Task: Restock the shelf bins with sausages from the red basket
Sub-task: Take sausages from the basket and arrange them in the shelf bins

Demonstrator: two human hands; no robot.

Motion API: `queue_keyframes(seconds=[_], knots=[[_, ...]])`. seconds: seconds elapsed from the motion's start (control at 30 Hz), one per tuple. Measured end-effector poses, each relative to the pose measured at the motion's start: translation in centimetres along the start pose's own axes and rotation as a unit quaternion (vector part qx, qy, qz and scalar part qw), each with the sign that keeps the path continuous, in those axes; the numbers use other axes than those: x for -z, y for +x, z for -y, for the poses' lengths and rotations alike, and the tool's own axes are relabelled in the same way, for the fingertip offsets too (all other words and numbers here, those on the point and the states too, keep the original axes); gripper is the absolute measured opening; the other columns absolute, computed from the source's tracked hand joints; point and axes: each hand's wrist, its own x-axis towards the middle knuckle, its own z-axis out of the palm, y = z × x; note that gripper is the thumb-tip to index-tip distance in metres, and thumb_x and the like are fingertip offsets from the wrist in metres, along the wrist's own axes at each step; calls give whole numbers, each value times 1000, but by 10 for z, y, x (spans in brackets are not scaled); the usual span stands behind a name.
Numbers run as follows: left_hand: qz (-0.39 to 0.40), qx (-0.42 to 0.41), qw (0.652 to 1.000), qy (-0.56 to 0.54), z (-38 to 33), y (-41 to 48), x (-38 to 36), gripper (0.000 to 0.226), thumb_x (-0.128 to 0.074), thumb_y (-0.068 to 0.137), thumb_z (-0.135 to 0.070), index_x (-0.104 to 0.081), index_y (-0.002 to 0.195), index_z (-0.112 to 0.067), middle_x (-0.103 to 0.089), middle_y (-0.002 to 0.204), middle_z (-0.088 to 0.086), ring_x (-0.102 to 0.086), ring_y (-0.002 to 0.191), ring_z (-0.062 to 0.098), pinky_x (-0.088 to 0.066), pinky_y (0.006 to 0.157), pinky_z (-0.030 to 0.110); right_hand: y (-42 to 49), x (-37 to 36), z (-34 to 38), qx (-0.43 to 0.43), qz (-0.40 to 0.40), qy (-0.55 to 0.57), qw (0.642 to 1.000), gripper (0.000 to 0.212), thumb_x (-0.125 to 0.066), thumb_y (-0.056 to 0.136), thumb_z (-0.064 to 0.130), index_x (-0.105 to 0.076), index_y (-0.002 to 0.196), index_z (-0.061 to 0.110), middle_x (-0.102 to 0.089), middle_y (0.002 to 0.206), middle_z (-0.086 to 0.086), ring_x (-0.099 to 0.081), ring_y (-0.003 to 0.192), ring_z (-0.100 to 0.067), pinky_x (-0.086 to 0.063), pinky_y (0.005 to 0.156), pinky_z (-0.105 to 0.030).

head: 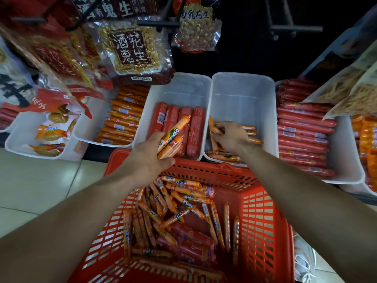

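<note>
A bunch of orange sausages (172, 137) is gripped in the left hand (151, 158), just beyond the far rim of the red basket (204, 166). Beyond the basket's far right corner, the right hand (231, 137) is lowered into a clear bin (242, 94), fingers curled round thin sausages (216, 129). How many are held cannot be told, the fingertips being hidden. Loose sausages (183, 211) are heaped inside the basket, whose near edge is cut off.
</note>
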Motion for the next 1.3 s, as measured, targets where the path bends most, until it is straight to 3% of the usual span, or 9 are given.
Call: queue_keyframes(seconds=[0.27, 0.4, 0.5, 0.63, 0.7, 0.8, 1.03, 1.17, 1.3], knots=[[-6, -3, 1000, 7, -3, 2, 3, 63, -71, 91, -30, -37, 144, -28, -58, 112, -8, -57, 87, 1, -42, 63, 16, -1, -3, 2, 17, 41, 36, 998, 14, -63, 92, 33, -58, 80, 28, -65, 81, 6, -63, 83, -22, -43, 67, -32], [-7, 1, 1000, 9, 2, 3, 6, 65, -71, 90, -32, -36, 145, -28, -58, 114, -9, -58, 93, 6, -44, 69, 20, 6, 25, 13, 70, -1, 87, 994, 3, -59, 97, 24, -59, 95, 21, -62, 77, 1, -61, 69, -20, -44, 63, -30], [-5, 2, 1000, 7, 3, 4, 6, 66, -71, 90, -32, -35, 146, -27, -58, 115, -8, -59, 96, 10, -45, 71, 21, 10, 56, 9, 98, 29, 32, 994, 21, -59, 98, 26, -62, 119, 24, -63, 92, 3, -61, 79, -16, -43, 67, -26], [-4, 0, 1000, 16, 2, 7, 3, 64, -70, 91, -30, -36, 145, -27, -56, 113, -9, -57, 94, 9, -41, 65, 16, -5, 50, -16, 56, 144, -95, 983, 49, -66, 94, 33, -53, 141, 30, -55, 142, -3, -53, 125, -23, -40, 96, -27], [-2, -2, 1000, 23, 0, 8, 0, 64, -71, 91, -31, -37, 145, -27, -56, 112, -10, -56, 91, 7, -39, 64, 13, -11, 46, -25, 49, 187, -79, 978, 59, -75, 87, 34, -52, 142, 30, -56, 140, 0, -55, 119, -16, -39, 90, -18], [5, -8, 999, 32, -7, 13, -1, 61, -73, 89, -33, -41, 141, -28, -59, 109, -11, -57, 87, 4, -41, 64, 18, -15, 64, -33, 44, 118, -17, 992, 53, -77, 85, 32, -59, 134, 24, -63, 120, 8, -57, 102, -6, -40, 78, -9], [28, -78, 991, 109, -65, 79, -19, 66, -76, 86, -31, -44, 143, -25, -60, 123, -1, -57, 98, 18, -38, 75, 27, -45, 87, -89, 53, -184, -37, 981, 29, -60, 89, 18, -67, 118, 18, -63, 109, -4, -61, 97, -23, -47, 81, -29], [88, -136, 971, 175, -110, 127, -56, 63, -80, 82, -27, -49, 137, -22, -62, 123, 4, -58, 100, 21, -44, 82, 31, -66, 74, -131, 0, -154, -33, 988, 33, -53, 93, 37, -62, 119, 18, -62, 115, -11, -60, 103, -35, -51, 84, -43], [158, -164, 945, 236, -132, 154, -103, 59, -79, 82, -26, -53, 135, -21, -60, 124, 4, -55, 102, 21, -40, 78, 28, -74, 68, -147, -25, -148, 20, 988, 31, -46, 99, 43, -63, 116, 22, -65, 114, -10, -60, 104, -33, -48, 82, -40]])
